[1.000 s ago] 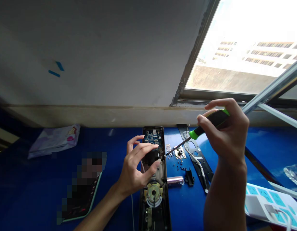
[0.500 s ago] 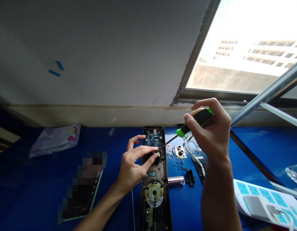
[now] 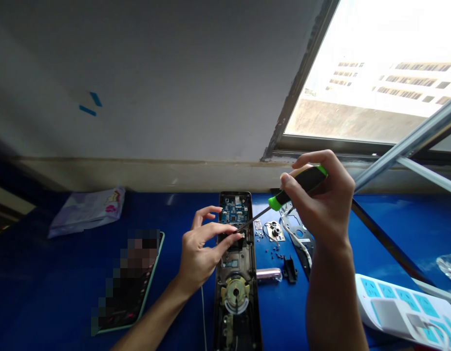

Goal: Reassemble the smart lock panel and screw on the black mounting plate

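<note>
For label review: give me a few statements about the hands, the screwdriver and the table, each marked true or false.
1. The right hand holds the screwdriver. True.
2. Loose screws lie on the table, right of the lock. True.
3. The screwdriver's tip points up, away from the table. False: it slants down to the open lock, by the fingertips of the left hand.
4. The left hand lies flat on the table. False: its fingers reach into the lock.
</note>
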`<state>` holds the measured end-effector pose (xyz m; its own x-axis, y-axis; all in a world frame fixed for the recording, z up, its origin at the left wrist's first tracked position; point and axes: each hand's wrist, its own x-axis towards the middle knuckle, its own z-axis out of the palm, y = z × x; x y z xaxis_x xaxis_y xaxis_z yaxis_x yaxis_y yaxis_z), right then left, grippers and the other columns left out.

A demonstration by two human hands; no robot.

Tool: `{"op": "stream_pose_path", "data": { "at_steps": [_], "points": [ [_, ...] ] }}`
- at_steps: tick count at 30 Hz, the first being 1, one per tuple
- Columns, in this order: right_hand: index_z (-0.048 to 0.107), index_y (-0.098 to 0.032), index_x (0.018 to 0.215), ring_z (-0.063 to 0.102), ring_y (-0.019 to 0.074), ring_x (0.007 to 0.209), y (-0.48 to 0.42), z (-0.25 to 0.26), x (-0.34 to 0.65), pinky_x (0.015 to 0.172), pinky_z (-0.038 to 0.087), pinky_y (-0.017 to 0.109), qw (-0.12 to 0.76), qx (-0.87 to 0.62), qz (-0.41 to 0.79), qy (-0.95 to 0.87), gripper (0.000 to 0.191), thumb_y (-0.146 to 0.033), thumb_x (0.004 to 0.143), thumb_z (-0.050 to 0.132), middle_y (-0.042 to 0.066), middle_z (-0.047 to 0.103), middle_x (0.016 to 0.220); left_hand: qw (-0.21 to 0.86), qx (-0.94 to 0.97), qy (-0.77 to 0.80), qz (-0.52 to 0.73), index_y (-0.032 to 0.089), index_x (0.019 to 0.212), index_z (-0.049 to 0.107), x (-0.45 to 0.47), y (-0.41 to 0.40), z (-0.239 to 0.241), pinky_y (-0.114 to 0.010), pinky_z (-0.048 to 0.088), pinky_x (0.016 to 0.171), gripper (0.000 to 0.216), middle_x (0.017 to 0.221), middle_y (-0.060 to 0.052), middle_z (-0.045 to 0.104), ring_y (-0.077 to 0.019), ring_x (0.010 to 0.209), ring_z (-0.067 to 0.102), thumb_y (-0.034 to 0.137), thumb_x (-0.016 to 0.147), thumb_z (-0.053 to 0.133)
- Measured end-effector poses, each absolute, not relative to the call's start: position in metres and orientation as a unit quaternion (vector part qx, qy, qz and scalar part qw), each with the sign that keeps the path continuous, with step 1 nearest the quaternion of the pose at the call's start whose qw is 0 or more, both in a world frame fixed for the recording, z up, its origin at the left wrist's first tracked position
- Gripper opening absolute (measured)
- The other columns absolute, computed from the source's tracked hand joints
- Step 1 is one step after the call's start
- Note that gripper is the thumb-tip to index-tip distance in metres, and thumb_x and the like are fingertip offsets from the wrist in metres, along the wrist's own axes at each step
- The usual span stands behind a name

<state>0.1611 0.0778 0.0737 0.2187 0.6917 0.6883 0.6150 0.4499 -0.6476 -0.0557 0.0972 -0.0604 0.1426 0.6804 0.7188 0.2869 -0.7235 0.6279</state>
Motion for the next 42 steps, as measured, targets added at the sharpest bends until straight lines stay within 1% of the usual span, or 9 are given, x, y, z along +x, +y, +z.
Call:
{"op": "stream_pose_path", "data": {
  "at_steps": [8, 14, 20, 25, 31, 34, 36, 38, 42],
  "points": [
    [0.059, -0.027, 0.09, 0.062, 0.013, 0.061, 0.077, 0.074, 0.16, 0.052, 0.053, 0.031, 0.579, -0.511, 0.02, -0.635, 0.018, -0.027, 0.086, 0.076, -0.004, 0.066, 0.077, 0.171, 0.72, 0.346, 0.576, 0.025, 0.085, 0.083, -0.055, 0.095, -0.057, -0.039, 0.061, 0.089, 0.016, 0.101, -0.006, 0.076, -0.0235, 0.105, 0.071, 0.04, 0.089, 0.086],
    [0.059, -0.027, 0.089, 0.059, 0.0124, 0.059, 0.078, 0.074, 0.16, 0.05, 0.05, 0.03, 0.588, -0.504, 0.009, -0.632, 0.018, -0.026, 0.085, 0.077, -0.004, 0.065, 0.076, 0.151, 0.728, 0.347, 0.572, 0.025, 0.093, 0.084, -0.056, 0.095, -0.059, -0.038, 0.062, 0.087, 0.012, 0.107, -0.007, 0.075, -0.0233, 0.105, 0.071, 0.036, 0.088, 0.087],
    [0.058, -0.027, 0.09, 0.062, 0.0134, 0.061, 0.079, 0.073, 0.16, 0.052, 0.053, 0.03, 0.581, -0.507, 0.036, -0.636, 0.018, -0.025, 0.085, 0.076, -0.004, 0.065, 0.076, 0.132, 0.743, 0.344, 0.56, 0.026, 0.095, 0.085, -0.056, 0.095, -0.058, -0.04, 0.063, 0.089, 0.01, 0.104, -0.007, 0.076, -0.0234, 0.104, 0.072, 0.034, 0.091, 0.085],
    [0.06, -0.026, 0.086, 0.06, 0.0121, 0.057, 0.082, 0.071, 0.159, 0.05, 0.053, 0.027, 0.588, -0.536, 0.034, -0.605, 0.02, -0.032, 0.085, 0.079, -0.005, 0.063, 0.072, 0.105, 0.752, 0.321, 0.566, 0.026, 0.099, 0.084, -0.057, 0.095, -0.06, -0.04, 0.063, 0.091, 0.008, 0.098, -0.006, 0.079, -0.0239, 0.106, 0.072, 0.031, 0.092, 0.083],
    [0.056, -0.027, 0.081, 0.056, 0.0116, 0.053, 0.085, 0.069, 0.147, 0.042, 0.044, 0.025, 0.597, -0.581, 0.024, -0.553, 0.034, -0.047, 0.084, 0.084, -0.005, 0.056, 0.067, 0.067, 0.76, 0.296, 0.575, 0.027, 0.107, 0.081, -0.055, 0.093, -0.061, -0.041, 0.061, 0.091, 0.016, 0.09, -0.001, 0.081, -0.0236, 0.106, 0.072, 0.021, 0.092, 0.083],
    [0.06, -0.028, 0.1, 0.063, 0.0141, 0.055, 0.083, 0.071, 0.147, 0.044, 0.05, 0.027, 0.576, -0.577, 0.106, -0.569, 0.034, -0.048, 0.084, 0.084, -0.003, 0.065, 0.071, 0.059, 0.764, 0.295, 0.571, 0.026, 0.109, 0.08, -0.055, 0.093, -0.06, -0.041, 0.061, 0.09, 0.016, 0.087, -0.001, 0.081, -0.0239, 0.107, 0.073, 0.02, 0.094, 0.081],
    [0.058, -0.03, 0.119, 0.071, 0.0173, 0.064, 0.081, 0.072, 0.152, 0.05, 0.058, 0.029, 0.556, -0.547, 0.192, -0.596, 0.044, -0.041, 0.085, 0.083, 0.0, 0.074, 0.085, 0.055, 0.765, 0.298, 0.569, 0.026, 0.111, 0.079, -0.054, 0.093, -0.059, -0.04, 0.062, 0.089, 0.018, 0.084, 0.0, 0.08, -0.0241, 0.106, 0.073, 0.019, 0.094, 0.08],
    [0.052, -0.033, 0.133, 0.076, 0.0202, 0.075, 0.079, 0.073, 0.158, 0.057, 0.062, 0.031, 0.536, -0.515, 0.249, -0.62, 0.057, -0.033, 0.084, 0.08, 0.002, 0.077, 0.098, 0.053, 0.764, 0.306, 0.565, 0.026, 0.113, 0.078, -0.055, 0.093, -0.059, -0.04, 0.062, 0.089, 0.021, 0.081, 0.0, 0.079, -0.0241, 0.106, 0.073, 0.018, 0.094, 0.08],
    [0.045, -0.034, 0.144, 0.08, 0.0238, 0.086, 0.08, 0.072, 0.164, 0.071, 0.068, 0.035, 0.53, -0.489, 0.298, -0.625, 0.069, -0.03, 0.084, 0.08, 0.002, 0.079, 0.1, 0.053, 0.758, 0.319, 0.567, 0.026, 0.117, 0.076, -0.056, 0.093, -0.058, -0.04, 0.062, 0.088, 0.026, 0.079, 0.001, 0.077, -0.024, 0.105, 0.072, 0.016, 0.093, 0.08]
  ]
}}
